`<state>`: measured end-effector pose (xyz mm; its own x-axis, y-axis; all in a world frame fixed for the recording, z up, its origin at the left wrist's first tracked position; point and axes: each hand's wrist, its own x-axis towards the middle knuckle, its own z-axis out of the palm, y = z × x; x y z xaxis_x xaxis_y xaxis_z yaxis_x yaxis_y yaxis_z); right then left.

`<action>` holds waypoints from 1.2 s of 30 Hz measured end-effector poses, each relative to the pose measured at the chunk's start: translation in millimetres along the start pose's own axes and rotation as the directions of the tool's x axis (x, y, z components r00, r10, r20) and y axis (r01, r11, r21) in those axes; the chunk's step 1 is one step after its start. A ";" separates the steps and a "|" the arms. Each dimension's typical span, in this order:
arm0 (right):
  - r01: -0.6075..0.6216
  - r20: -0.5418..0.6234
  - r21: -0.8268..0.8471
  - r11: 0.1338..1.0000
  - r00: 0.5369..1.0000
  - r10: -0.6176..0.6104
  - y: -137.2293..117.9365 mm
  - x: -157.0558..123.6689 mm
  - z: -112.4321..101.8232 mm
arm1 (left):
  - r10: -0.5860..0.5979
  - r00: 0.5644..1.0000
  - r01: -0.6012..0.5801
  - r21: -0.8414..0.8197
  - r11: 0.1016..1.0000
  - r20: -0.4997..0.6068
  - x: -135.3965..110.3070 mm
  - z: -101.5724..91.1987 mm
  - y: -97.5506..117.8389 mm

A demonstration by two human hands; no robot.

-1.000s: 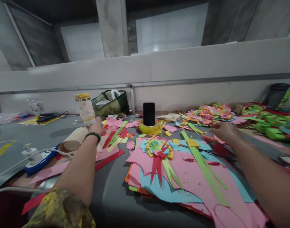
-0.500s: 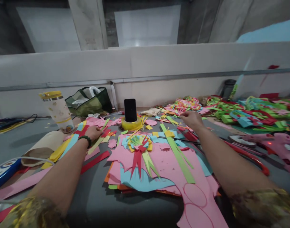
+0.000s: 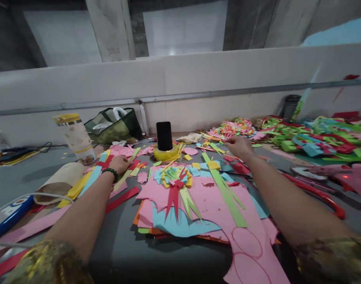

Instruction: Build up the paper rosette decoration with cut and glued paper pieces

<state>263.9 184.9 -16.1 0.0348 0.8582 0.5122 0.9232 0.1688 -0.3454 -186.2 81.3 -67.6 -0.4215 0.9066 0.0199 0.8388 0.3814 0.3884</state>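
My left hand [image 3: 120, 164], a green bead bracelet at its wrist, is closed at the light green paper strips [image 3: 123, 179] on the left; whether it grips one cannot be seen. Over the far right scraps, my right hand [image 3: 240, 147] has its thumb and fingers pinched together, and anything between them is too small to make out. Between my arms lies a paper rosette [image 3: 176, 182] with red and light green tails, on pink cut sheets [image 3: 216, 203]. A long green strip [image 3: 227, 197] rests on the sheets, right of the rosette.
A phone [image 3: 164, 136] stands in a yellow tape roll [image 3: 166, 154]. Beyond my left hand are a tumbler [image 3: 77, 138] and a green bag [image 3: 115, 128]. Finished paper pieces are heaped at the right [image 3: 319, 138], near a pink glue gun [image 3: 346, 175] and red-handled tool [image 3: 319, 197].
The view has shifted slightly, so the whole table appears a little to the right. Both hands keep nearly the same places and poses over the scraps.
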 end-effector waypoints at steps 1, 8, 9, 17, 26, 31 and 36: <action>0.001 0.001 0.000 1.000 1.000 -0.001 -0.4 -0.2 -0.1 | -0.003 1.000 0.003 -0.004 1.000 0.004 1.5 1.0 -0.8; -0.001 0.022 0.004 1.000 1.000 0.001 -3.0 -0.7 -2.5 | -0.028 1.000 0.028 -0.012 1.000 -0.005 2.3 -0.2 -3.1; -0.002 0.026 0.003 1.000 1.000 0.001 -3.2 -0.6 -2.3 | -0.029 1.000 0.029 -0.010 1.000 -0.010 1.6 -1.1 -2.9; 0.002 0.049 0.015 1.000 0.999 -0.003 -4.1 -0.7 -0.1 | -0.013 0.999 0.014 -0.010 1.000 0.036 6.1 1.3 -2.9; 0.005 0.065 0.013 1.000 0.998 -0.006 -7.7 -2.1 -1.9 | -0.018 0.999 0.019 -0.029 0.999 0.049 7.9 1.4 -1.5; 0.012 0.070 0.032 0.999 0.997 -0.014 -9.5 -5.0 -2.6 | -0.018 0.999 0.022 -0.075 0.997 0.050 7.7 2.7 -3.2; 0.020 0.062 0.053 0.998 0.998 -0.023 -9.5 -6.4 -2.7 | -0.059 0.998 0.060 -0.168 0.984 0.012 9.2 5.4 -5.2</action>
<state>256.0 176.5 -14.0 -0.0104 0.8825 0.4702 0.9021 0.2112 -0.3763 -192.6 88.6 -74.4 -0.4657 0.8848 -0.0143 0.7422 0.3993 0.5383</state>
